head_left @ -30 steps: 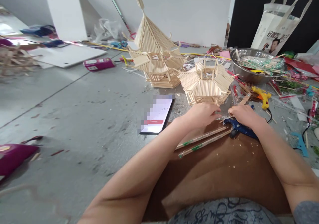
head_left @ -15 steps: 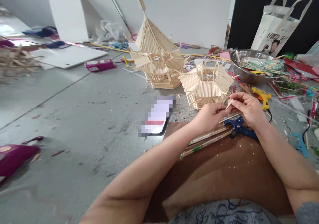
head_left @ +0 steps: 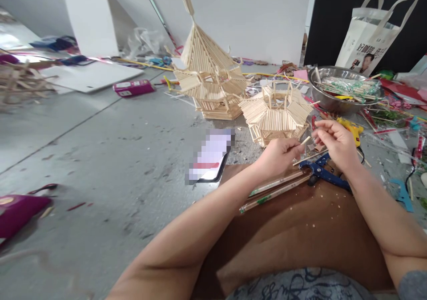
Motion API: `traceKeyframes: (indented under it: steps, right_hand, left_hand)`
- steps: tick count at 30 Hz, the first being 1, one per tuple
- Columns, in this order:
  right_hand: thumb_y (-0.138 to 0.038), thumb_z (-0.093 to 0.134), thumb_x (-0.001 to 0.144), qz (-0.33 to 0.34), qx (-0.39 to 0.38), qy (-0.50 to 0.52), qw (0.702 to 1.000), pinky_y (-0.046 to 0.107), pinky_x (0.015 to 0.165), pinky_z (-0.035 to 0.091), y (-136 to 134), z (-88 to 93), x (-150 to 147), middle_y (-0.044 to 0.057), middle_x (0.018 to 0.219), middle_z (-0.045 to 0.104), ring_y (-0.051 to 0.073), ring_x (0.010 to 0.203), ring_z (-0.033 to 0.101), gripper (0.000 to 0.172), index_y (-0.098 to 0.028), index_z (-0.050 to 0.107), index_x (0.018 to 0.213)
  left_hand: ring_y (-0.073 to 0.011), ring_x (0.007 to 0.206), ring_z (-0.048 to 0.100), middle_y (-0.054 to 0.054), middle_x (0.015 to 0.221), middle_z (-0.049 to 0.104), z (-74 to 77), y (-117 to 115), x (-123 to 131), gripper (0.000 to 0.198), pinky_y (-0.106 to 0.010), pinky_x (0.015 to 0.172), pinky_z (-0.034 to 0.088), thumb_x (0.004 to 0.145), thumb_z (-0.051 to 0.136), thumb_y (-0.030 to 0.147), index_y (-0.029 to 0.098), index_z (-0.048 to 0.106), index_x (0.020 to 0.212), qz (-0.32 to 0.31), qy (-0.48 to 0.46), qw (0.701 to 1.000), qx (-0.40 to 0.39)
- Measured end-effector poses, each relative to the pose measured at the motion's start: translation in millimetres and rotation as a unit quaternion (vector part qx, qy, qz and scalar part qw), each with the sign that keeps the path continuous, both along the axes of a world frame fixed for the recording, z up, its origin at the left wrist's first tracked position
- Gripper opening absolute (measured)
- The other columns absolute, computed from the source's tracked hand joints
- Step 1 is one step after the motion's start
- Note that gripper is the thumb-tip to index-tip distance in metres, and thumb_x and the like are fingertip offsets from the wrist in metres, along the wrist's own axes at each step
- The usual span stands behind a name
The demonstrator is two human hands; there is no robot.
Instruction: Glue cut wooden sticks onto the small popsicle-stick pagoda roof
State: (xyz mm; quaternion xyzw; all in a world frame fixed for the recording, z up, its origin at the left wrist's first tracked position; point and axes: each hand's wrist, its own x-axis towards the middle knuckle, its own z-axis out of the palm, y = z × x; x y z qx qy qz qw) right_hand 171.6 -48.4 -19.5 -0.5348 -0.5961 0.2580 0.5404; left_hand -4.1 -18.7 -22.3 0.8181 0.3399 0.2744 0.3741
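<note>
My left hand [head_left: 282, 157] is closed in a pinch on a short wooden stick [head_left: 306, 140], whose free end points up and to the right. Just right of that end is my right hand [head_left: 336, 144], its fingers loosely curled and a little apart, with nothing visible in them. Below both hands, blue-handled cutters [head_left: 322, 172] lie on a brown board [head_left: 283, 233]. Long sticks in printed wrappers [head_left: 275, 194] lie beside the cutters, partly under my left wrist. Behind my hands stands a small stick-built pavilion [head_left: 278, 117] with an unroofed top.
A taller stick pavilion [head_left: 210, 68] with a pointed roof stands behind. A phone [head_left: 211, 153] lies left of the board. At right are a yellow glue gun [head_left: 354, 130], a metal bowl [head_left: 328, 106] of wrapped sticks and a tote bag [head_left: 370, 37]. Purple packages [head_left: 133, 87] lie left.
My right hand has come off the short stick and moved slightly right, its fingers loosening. The stick stays in my left hand, and more of it shows.
</note>
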Motion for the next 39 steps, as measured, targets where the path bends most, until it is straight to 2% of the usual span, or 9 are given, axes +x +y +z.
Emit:
traceKeyframes:
  steps: [2, 3, 7, 10, 12, 16, 20, 25, 39]
  right_hand:
    - [-0.024, 0.054, 0.079, 0.033, 0.057, -0.098, 0.993, 0.027, 0.059, 0.049, -2.4, 2.0, -0.3, 0.005, 0.098, 0.064, 0.013, 0.074, 0.060, 0.020, -0.022, 0.061, 0.098]
    - [-0.023, 0.054, 0.080, 0.052, 0.087, -0.156, 0.982, 0.028, 0.063, 0.050, -3.3, 3.7, -0.7, 0.006, 0.103, 0.063, 0.014, 0.080, 0.060, 0.019, -0.022, 0.062, 0.097]
    - [-0.023, 0.054, 0.083, 0.058, 0.192, -0.352, 0.914, 0.033, 0.076, 0.048, -3.1, 15.1, -4.3, 0.004, 0.084, 0.067, 0.017, 0.082, 0.059, 0.011, -0.022, 0.064, 0.083]
    - [-0.026, 0.051, 0.085, 0.043, 0.220, -0.426, 0.876, 0.032, 0.073, 0.046, 2.8, 29.3, -9.5, 0.003, 0.080, 0.067, 0.017, 0.080, 0.058, 0.013, -0.022, 0.062, 0.078]
    - [-0.026, 0.050, 0.086, 0.029, 0.229, -0.443, 0.866, 0.032, 0.072, 0.045, 11.8, 40.0, -13.5, 0.004, 0.081, 0.066, 0.018, 0.082, 0.057, 0.014, -0.023, 0.061, 0.078]
    - [-0.024, 0.049, 0.084, -0.018, 0.234, -0.399, 0.886, 0.034, 0.075, 0.045, 46.9, 52.3, -20.1, 0.004, 0.092, 0.063, 0.020, 0.091, 0.056, 0.012, -0.023, 0.059, 0.079]
    - [-0.023, 0.052, 0.080, -0.008, 0.224, -0.359, 0.906, 0.037, 0.082, 0.043, 89.4, 44.2, -25.8, 0.005, 0.093, 0.062, 0.021, 0.094, 0.055, 0.008, -0.021, 0.058, 0.075]
    - [-0.026, 0.052, 0.079, 0.008, 0.195, -0.335, 0.922, 0.036, 0.081, 0.042, 113.3, 31.8, -33.3, 0.006, 0.089, 0.062, 0.021, 0.091, 0.055, 0.009, -0.020, 0.057, 0.075]
    - [-0.031, 0.048, 0.081, 0.034, 0.126, -0.324, 0.937, 0.030, 0.065, 0.040, 114.3, 30.5, -38.6, 0.003, 0.077, 0.063, 0.016, 0.071, 0.054, 0.016, -0.020, 0.060, 0.081]
  left_hand:
    - [-0.0067, 0.054, 0.047, 0.002, 0.056, 0.054, -0.4, 1.0, -0.4, 0.029, -0.020, 0.053, 0.036, 0.085, 0.044, 0.029, 0.014, 0.056, 0.063, -0.001, 0.000, 1.000, 0.006]
    - [-0.0067, 0.053, 0.047, 0.002, 0.056, 0.055, -0.1, 1.4, -0.9, 0.029, -0.020, 0.052, 0.035, 0.086, 0.044, 0.030, 0.014, 0.057, 0.064, -0.002, 0.003, 1.000, 0.013]
    - [-0.0068, 0.052, 0.046, 0.002, 0.056, 0.056, 6.0, 3.3, -5.3, 0.028, -0.020, 0.051, 0.035, 0.086, 0.045, 0.030, 0.014, 0.059, 0.066, 0.017, 0.021, 0.998, 0.064]
    - [-0.0077, 0.053, 0.047, 0.001, 0.058, 0.058, 14.2, 8.0, -12.4, 0.027, -0.021, 0.052, 0.036, 0.086, 0.047, 0.031, 0.015, 0.063, 0.070, 0.058, 0.026, 0.990, 0.124]
    - [-0.0105, 0.061, 0.053, -0.002, 0.068, 0.063, 19.9, 15.0, -19.1, 0.024, -0.023, 0.057, 0.040, 0.084, 0.051, 0.035, 0.017, 0.065, 0.076, 0.109, 0.024, 0.974, 0.197]
    - [-0.0207, 0.091, 0.055, -0.005, 0.097, 0.065, 27.6, 40.4, -34.0, 0.017, -0.034, 0.078, 0.044, 0.079, 0.059, 0.033, 0.022, 0.065, 0.091, 0.224, 0.048, 0.918, 0.325]
    - [-0.0243, 0.101, 0.051, -0.006, 0.109, 0.060, 27.4, 70.8, -43.0, 0.022, -0.042, 0.091, 0.039, 0.076, 0.062, 0.028, 0.023, 0.062, 0.098, 0.242, 0.093, 0.893, 0.369]
    - [-0.0259, 0.104, 0.048, -0.005, 0.110, 0.058, 25.4, 92.2, -43.7, 0.026, -0.045, 0.093, 0.037, 0.075, 0.061, 0.027, 0.025, 0.060, 0.100, 0.230, 0.122, 0.887, 0.382]
    - [-0.0244, 0.099, 0.048, -0.006, 0.102, 0.061, 33.3, 107.8, -35.9, 0.018, -0.042, 0.087, 0.036, 0.073, 0.063, 0.025, 0.022, 0.066, 0.091, 0.186, 0.125, 0.904, 0.365]
